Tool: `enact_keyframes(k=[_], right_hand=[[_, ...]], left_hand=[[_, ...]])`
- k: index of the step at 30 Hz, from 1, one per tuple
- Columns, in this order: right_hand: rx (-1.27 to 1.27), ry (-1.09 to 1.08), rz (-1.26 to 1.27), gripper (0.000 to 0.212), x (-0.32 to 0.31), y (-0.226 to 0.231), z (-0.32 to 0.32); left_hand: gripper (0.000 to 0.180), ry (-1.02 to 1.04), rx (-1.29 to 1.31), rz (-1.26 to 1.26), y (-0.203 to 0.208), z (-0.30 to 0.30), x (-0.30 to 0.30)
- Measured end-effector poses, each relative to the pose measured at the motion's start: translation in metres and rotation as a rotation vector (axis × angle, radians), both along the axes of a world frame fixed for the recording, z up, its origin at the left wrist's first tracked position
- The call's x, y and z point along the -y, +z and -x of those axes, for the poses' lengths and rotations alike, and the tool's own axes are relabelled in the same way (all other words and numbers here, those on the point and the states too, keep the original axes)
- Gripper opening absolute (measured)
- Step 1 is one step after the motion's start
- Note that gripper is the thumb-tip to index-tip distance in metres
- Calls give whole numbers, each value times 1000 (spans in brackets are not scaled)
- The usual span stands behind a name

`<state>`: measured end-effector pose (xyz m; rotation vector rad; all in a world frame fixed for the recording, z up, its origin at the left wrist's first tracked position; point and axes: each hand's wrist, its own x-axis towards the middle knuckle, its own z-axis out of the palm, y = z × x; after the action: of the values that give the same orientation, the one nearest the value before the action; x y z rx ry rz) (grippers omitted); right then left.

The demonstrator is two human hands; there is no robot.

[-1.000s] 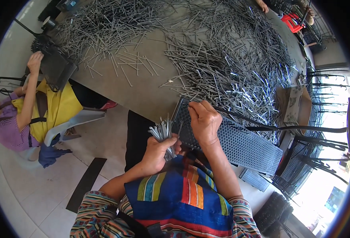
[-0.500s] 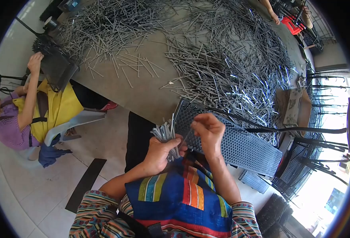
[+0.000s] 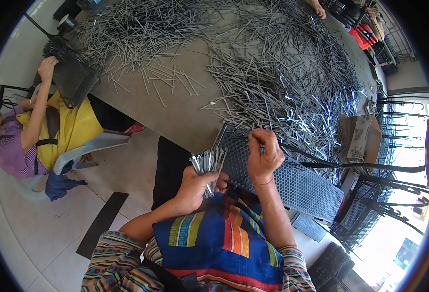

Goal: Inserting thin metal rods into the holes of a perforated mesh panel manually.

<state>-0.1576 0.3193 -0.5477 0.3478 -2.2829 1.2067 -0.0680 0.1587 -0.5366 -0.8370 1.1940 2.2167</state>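
A bundle of thin grey metal rods with small flattened, eyelet-like ends (image 3: 208, 161) stands in my closed left hand (image 3: 193, 189), the ends fanned out at the top. My right hand (image 3: 266, 158) is a little to the right, over the perforated dark metal panel (image 3: 302, 187), its thumb and fingertips pinched together. Whether a rod is between those fingertips is too small to make out. The panel, covered in small round holes, slants down to the right from the table edge in front of me.
Heaps of similar rods (image 3: 292, 82) cover much of the table (image 3: 151, 114). A cardboard box (image 3: 365, 138) and black bent metal racks (image 3: 394, 194) are at the right. A person in a yellow apron (image 3: 73, 124) sits at the left, handling a dark mesh piece; another person's hand (image 3: 318, 9) shows at the far right.
My right hand has moved to the right and slightly up, away from the rod bundle. My left hand keeps its hold on the rods. The far person's hand has shifted left and up.
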Motion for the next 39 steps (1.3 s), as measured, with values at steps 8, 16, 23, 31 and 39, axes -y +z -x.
enact_keyframes(k=[8,16,23,31,39], right_hand=[[38,49,-55,15,5,-4,1],[100,146,-206,17,12,7,0],[113,90,-118,16,6,-4,4],[505,125,-61,21,1,15,-15],[776,31,456,36,5,5,-31]], left_hand=[[9,13,-36,-33,-2,-1,1],[7,37,-2,-98,-10,-4,1],[10,76,29,-104,-12,-4,0],[9,29,27,-110,-8,0,-1],[11,43,5,-136,-8,-1,-8]])
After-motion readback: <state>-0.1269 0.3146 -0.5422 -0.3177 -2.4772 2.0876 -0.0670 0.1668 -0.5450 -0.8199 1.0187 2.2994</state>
